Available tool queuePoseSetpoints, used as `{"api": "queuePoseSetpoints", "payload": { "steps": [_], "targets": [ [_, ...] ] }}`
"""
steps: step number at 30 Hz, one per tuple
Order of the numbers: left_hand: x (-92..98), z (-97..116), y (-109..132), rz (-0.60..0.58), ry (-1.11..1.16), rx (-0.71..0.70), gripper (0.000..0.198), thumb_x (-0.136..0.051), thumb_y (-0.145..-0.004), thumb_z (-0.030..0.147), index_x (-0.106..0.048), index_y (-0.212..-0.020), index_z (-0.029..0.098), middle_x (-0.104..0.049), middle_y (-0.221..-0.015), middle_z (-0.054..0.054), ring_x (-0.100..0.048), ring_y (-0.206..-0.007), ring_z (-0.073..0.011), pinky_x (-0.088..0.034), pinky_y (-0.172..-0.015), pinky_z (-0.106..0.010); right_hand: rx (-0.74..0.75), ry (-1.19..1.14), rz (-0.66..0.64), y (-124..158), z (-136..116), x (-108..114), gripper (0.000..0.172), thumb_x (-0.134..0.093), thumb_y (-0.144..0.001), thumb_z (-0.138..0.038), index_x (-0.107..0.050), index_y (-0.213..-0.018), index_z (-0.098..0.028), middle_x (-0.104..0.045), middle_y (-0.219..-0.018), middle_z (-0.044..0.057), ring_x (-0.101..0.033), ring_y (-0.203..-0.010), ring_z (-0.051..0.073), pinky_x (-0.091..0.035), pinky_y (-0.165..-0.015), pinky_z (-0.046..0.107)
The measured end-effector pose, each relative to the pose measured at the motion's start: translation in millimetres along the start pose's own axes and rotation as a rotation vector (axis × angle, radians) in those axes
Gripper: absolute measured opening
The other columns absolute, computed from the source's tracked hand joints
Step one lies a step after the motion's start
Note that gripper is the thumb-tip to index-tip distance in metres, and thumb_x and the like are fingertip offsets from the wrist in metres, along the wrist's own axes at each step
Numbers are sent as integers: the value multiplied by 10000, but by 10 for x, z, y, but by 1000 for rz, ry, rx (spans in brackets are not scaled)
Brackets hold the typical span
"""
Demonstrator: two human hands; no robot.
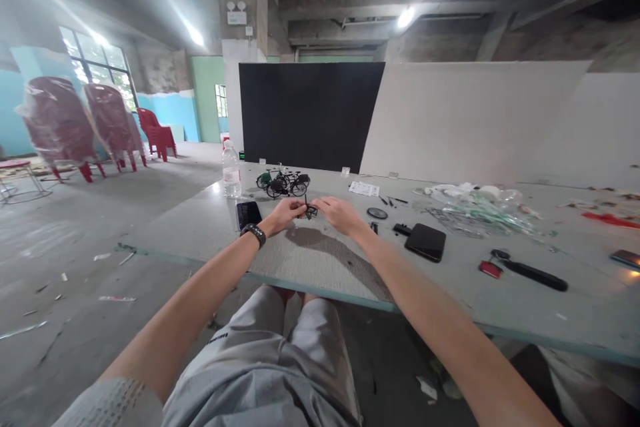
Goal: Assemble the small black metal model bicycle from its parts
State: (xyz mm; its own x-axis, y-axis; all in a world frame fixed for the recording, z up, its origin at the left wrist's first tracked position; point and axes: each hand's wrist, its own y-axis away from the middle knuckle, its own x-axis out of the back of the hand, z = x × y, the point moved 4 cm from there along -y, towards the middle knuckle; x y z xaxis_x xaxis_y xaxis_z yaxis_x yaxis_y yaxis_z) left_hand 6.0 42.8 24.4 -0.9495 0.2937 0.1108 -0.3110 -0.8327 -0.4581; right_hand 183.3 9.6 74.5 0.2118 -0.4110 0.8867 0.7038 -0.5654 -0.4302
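Recording the left hand [287, 215] and the right hand [340, 215] drawn in close together over the middle of the desk [300, 257], fingers curled and nearly meeting. Between the fingertips sits a small black model part [311, 211], apparently pinched from both sides; at this size the exact contact points cannot be confirmed. The part lies directly ahead of the person, at the meeting point of the two hands, and neither hand is clearly nearer. Its long axis appears to stand roughly upright, with a thin rod rising from it and tilting slightly, though its full shape is partly hidden by the fingers.

Two miniature black bicycles [283, 181] stand just beyond the hands, farther up the desk. A dark smartphone [249, 215] lies just beside the left hand, and a clear plastic water bottle [231, 170] stands behind that. A black wristwatch band [254, 233] encircles the left wrist. To the right of the right hand lie a round dark disc [377, 213], a black phone-sized slab [425, 242], and a heap of clear plastic packaging [475, 212].
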Motion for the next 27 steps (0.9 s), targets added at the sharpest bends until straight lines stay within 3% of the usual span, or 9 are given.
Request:
{"api": "queuePoseSetpoints", "payload": {
  "steps": [8, 14, 18, 24, 27],
  "targets": [
    [11, 78, 28, 89, 74, 27, 465, -902, -661, 423, -797, -941, 67, -734, -786, -93, -600, -702, -151, -471, -713, -293, 32, 138, -67, 41, -28, -90, 324, -336, -1025, -118, -595, -1217, -145, -680, -1084, 170, -563, -643, 172, -252, -571, 301],
    [36, 105, 15, 167, 69, 5, 419, -940, -589, 369, -809, -877, 94, -762, -800, -85, -646, -739, -175, -525, -756, -320, -104, -294, 65, 14, -23, -132, 309, -325, -1081, -340, -592, -1096, -184, -683, -826, 78, -540, -603, 177, -312, -591, 280],
    [69, 107, 2, 181, 7, -31, 346, -934, -605, 343, -803, -819, 105, -763, -801, -83, -657, -746, -183, -525, -767, -322, -183, -583, 169, -32, 25, -138, 346, -445, -1022, -499, -594, -925, -202, -657, -742, 46, -561, -640, 185, -395, -626, 292],
    [70, 98, -8, 173, -52, -69, 325, -923, -622, 348, -804, -811, 112, -764, -811, -90, -669, -761, -201, -526, -754, -327, -278, -892, 32, -43, 112, -236, 453, -498, -959, -652, -544, -855, -213, -563, -632, -3, -477, -496, 130, -391, -509, 274],
    [58, 93, -8, 191, -86, -76, 307, -907, -645, 350, -806, -822, 120, -769, -812, -88, -678, -770, -209, -528, -758, -328, -316, -804, 16, -43, 129, -220, 407, -501, -979, -592, -580, -907, -199, -618, -684, 27, -522, -528, 141, -415, -534, 283]
  ]
}}
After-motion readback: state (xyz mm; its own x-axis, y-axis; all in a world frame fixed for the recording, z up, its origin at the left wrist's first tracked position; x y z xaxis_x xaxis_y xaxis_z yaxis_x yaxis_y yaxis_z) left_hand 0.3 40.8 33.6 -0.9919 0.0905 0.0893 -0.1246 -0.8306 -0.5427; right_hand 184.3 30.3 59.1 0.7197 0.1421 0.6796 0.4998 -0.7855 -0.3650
